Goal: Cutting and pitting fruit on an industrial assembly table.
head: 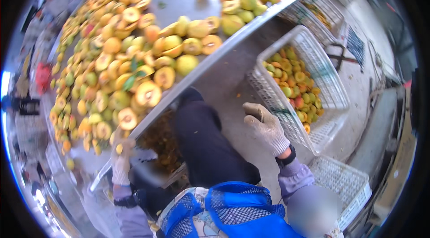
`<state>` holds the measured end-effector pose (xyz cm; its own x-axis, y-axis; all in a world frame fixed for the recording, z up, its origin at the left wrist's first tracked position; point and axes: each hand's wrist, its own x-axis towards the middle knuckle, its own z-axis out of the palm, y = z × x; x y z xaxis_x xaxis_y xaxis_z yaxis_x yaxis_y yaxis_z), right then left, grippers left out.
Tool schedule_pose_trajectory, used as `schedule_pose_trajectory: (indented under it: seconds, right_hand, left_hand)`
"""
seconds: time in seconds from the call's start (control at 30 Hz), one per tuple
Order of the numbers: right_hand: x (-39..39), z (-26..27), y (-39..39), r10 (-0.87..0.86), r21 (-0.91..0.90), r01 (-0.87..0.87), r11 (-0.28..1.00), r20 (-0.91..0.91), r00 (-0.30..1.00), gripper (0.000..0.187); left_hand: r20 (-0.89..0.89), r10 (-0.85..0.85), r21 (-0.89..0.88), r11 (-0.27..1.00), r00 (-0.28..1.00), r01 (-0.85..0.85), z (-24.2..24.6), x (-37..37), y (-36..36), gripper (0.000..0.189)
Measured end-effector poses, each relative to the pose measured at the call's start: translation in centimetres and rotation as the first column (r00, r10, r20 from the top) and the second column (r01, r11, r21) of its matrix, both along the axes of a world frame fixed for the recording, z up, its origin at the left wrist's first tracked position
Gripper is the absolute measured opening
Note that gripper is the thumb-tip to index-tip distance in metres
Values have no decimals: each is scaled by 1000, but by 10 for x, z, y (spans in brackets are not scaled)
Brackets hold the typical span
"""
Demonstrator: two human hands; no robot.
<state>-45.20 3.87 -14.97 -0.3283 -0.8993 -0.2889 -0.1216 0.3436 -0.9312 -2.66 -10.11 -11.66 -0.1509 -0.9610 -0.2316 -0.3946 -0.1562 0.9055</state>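
A metal-edged table bears many yellow-orange stone fruits, some whole and some cut in half. My left hand, in a light knit glove, is at the table's near corner beside the fruit; a small yellow piece shows at its fingers, and whether it grips this is unclear. My right hand, gloved alike, hangs over the floor with fingers partly bent and nothing visible in it. Just beyond it stands a white plastic crate partly filled with fruit halves and whole fruits.
Below the table edge, brownish scraps lie near my legs. Another white crate stands at the lower right, and more crates line the upper right. A blurred round patch hides something by my right arm.
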Motion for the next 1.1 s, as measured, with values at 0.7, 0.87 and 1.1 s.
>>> schedule_pose_trajectory:
  seconds: [0.7,0.87,1.1]
  right_hand:
    - [200,122,-37,442,49,-536,843,506,741,41]
    - [225,130,-38,356,60,-519,853,660,662,30]
    - [244,117,-36,410,-28,-462,886,511,755,32]
  left_hand:
    - [318,65,-123,992,946,-27,48,35,-14,58]
    - [847,238,-262,965,475,-16,4,59,-68,53]
    - [824,279,-404,899,492,167,-35,56,-80,45]
